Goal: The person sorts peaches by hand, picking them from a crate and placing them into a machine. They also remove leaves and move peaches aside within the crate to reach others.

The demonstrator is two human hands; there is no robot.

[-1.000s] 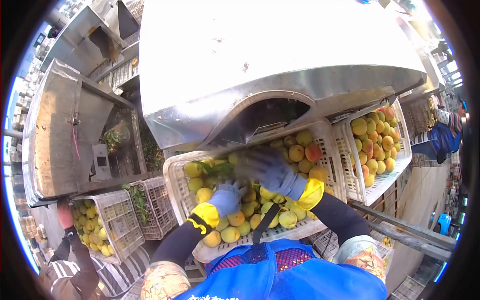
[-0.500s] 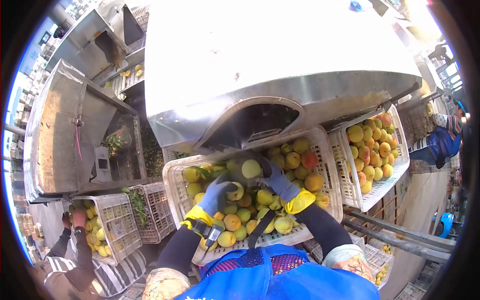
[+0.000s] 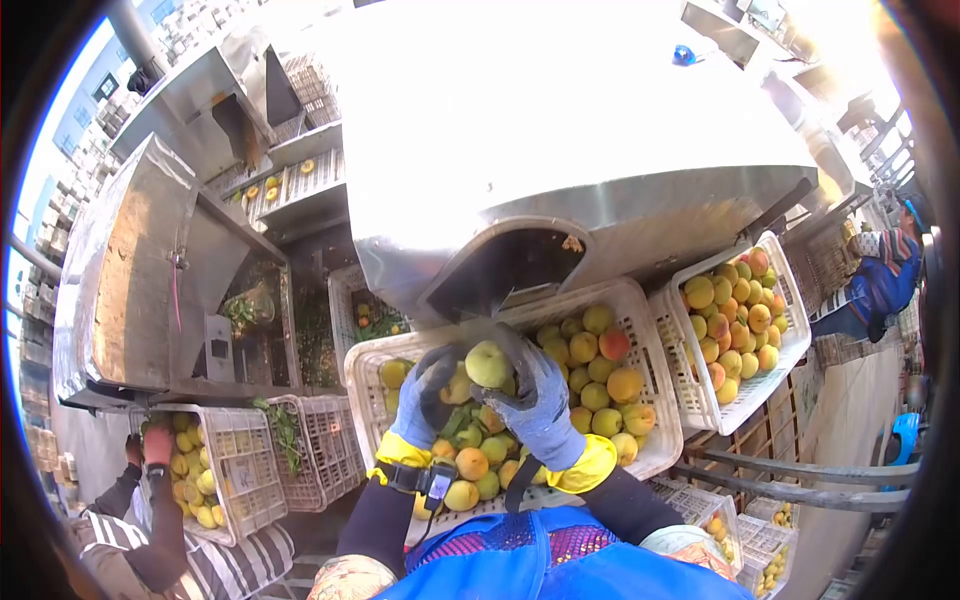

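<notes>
Blue work gloves with dark fingers cover both my hands, with yellow cuffs at the wrists. My right hand grips a pale green peach over the white crate in front of me. Close beside it, my left hand curls its fingers around a yellowish peach, partly hidden by the glove. Below the hands lie yellow and orange peaches with some green leaves. A dark metal opening sits just beyond the crate.
A large metal machine stands ahead. Another peach-filled crate is at right. On the left, a co-worker's hands reach into a crate. Metal rails run at lower right. Another person stands far right.
My right hand has moved left and down toward my left hand and now grips the pale green peach. The camera view has shifted slightly.
</notes>
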